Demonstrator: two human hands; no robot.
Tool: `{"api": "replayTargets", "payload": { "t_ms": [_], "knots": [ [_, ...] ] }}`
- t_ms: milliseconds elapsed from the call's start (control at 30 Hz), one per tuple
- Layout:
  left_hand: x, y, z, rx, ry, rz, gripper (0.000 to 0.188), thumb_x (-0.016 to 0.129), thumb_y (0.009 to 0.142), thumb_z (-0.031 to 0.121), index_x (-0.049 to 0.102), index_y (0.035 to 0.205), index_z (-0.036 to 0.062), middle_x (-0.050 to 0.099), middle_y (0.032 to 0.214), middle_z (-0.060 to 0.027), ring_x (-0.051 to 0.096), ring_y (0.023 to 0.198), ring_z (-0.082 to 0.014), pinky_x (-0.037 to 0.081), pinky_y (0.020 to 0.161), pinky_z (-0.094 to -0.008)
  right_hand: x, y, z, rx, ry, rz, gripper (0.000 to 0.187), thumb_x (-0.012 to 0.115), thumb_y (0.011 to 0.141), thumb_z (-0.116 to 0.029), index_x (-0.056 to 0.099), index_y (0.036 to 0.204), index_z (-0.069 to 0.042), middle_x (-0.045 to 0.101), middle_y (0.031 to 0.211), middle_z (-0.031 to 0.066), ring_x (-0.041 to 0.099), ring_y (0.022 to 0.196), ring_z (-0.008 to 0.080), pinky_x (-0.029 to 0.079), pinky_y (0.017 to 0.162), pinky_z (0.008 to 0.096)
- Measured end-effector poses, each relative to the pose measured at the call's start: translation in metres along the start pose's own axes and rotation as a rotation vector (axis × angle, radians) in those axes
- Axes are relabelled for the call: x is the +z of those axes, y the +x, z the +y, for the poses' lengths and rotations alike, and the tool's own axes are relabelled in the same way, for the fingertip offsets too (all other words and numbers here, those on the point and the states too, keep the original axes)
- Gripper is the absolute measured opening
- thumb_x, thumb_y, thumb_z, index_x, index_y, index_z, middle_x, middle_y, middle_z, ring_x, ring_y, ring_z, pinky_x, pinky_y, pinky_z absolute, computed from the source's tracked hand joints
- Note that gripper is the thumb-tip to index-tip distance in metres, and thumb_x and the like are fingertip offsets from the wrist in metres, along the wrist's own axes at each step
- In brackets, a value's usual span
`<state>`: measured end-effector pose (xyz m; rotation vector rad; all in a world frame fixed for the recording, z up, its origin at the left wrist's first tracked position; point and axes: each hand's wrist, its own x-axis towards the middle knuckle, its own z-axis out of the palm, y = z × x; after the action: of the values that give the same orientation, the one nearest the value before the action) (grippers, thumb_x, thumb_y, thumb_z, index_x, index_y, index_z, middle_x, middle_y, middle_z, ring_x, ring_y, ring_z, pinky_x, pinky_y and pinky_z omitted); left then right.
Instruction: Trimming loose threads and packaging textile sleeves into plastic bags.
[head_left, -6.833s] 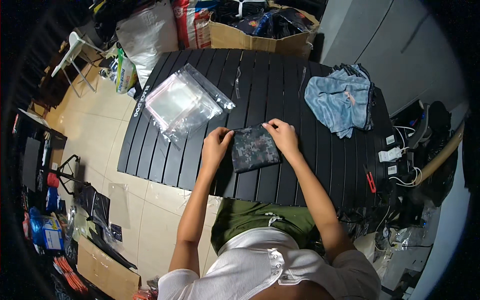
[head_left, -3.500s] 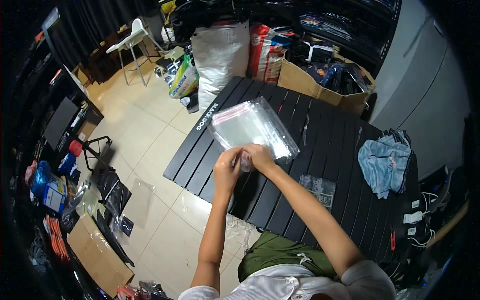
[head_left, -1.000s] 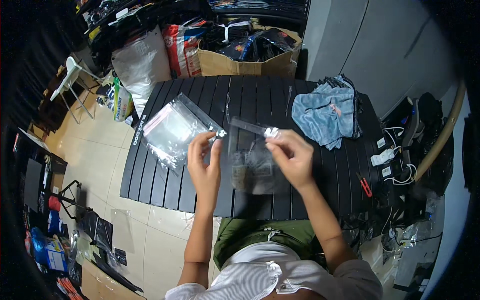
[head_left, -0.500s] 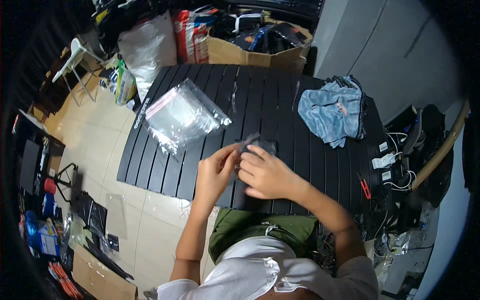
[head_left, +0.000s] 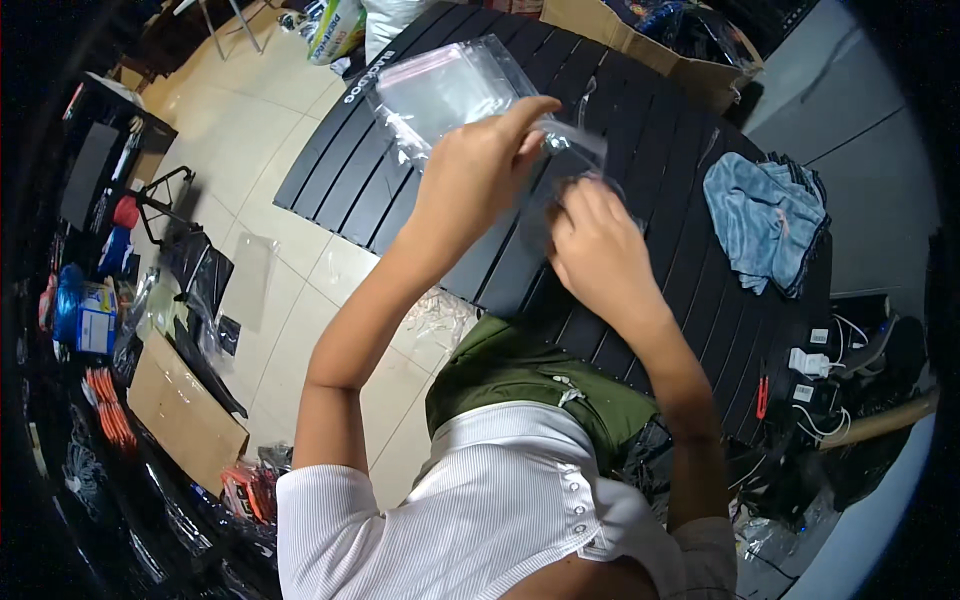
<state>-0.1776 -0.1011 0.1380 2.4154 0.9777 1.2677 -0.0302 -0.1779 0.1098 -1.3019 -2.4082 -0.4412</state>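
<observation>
Over the black slatted table (head_left: 655, 140), a small clear plastic bag (head_left: 582, 147) stretches between my two hands. My left hand (head_left: 475, 175), raised at the bag's upper left edge, is closed with its fingers curled on the plastic and its thumb pointing right. Lower and to the right, my right hand (head_left: 600, 240) is closed on the bag's lower part, fingers bunched together. Something dark shows through the plastic by that hand, too blurred to name. Just beyond my left hand lies a stack of clear plastic bags (head_left: 440, 88) with a pinkish strip.
A crumpled blue cloth (head_left: 765, 220) lies on the table's right side. Red-handled snips (head_left: 762, 398) and white plugs with cables (head_left: 812, 363) sit at the right edge. A cardboard box (head_left: 640, 45) stands beyond the table. Cardboard (head_left: 185, 400) and black bags lie on the floor at left.
My view has turned, shifting the table and cloth. Both hands have moved up and farther over the table and apart from each other, the left one now higher, with the bag spread between them.
</observation>
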Motion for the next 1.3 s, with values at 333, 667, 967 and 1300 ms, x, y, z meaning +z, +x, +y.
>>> {"api": "replayTargets", "payload": {
  "t_ms": [333, 667, 967, 1300],
  "knots": [
    [-0.003, -0.023, -0.042, -0.223, -0.019, 0.257, 0.011, 0.056, 0.08, -0.002, 0.056, 0.09, 0.0031, 0.063, 0.087, -0.0141, 0.063, 0.073, -0.0278, 0.049, 0.063, -0.0308, 0.013, -0.061, -0.01, 0.789, 0.711, 0.7, 0.025, 0.059, 0.079, -0.005, 0.055, 0.103, -0.001, 0.059, 0.101, 0.0121, 0.056, 0.096, 0.0237, 0.042, 0.088, 0.035],
    [0.043, -0.019, -0.04, 0.012, 0.078, 0.371, 0.026, 0.058, 0.077, -0.007, 0.062, 0.099, 0.005, 0.062, 0.095, -0.011, 0.062, 0.082, -0.023, 0.05, 0.07, -0.0302, 0.023, -0.128, -0.058, 1.838, 2.452, 0.859, 0.037, 0.051, 0.086, -0.016, 0.045, 0.116, 0.006, 0.045, 0.125, 0.0201, 0.044, 0.117, 0.0322, 0.035, 0.101, 0.0407],
    [0.085, -0.022, -0.045, 0.084, -0.04, 0.063, 0.015, 0.055, 0.082, 0.002, 0.06, 0.097, 0.0059, 0.06, 0.098, -0.0104, 0.061, 0.082, -0.0275, 0.049, 0.065, -0.0318, 0.071, -0.068, -0.01, 2.047, 1.677, 0.608, 0.051, 0.069, 0.075, -0.034, 0.049, 0.11, -0.003, 0.049, 0.119, 0.013, 0.052, 0.106, 0.0274, 0.044, 0.085, 0.0401],
    [0.087, -0.017, -0.041, 0.034, -0.083, -0.039, 0.014, 0.055, 0.081, 0.001, 0.058, 0.094, 0.0042, 0.059, 0.095, -0.0115, 0.059, 0.083, -0.0298, 0.047, 0.069, -0.0327, 0.102, -0.061, 0.064, 1.87, 1.419, 0.44, 0.053, 0.07, 0.07, -0.02, 0.046, 0.108, 0.008, 0.053, 0.096, 0.0154, 0.056, 0.086, 0.0265, 0.05, 0.067, 0.0398]
  ]
}}
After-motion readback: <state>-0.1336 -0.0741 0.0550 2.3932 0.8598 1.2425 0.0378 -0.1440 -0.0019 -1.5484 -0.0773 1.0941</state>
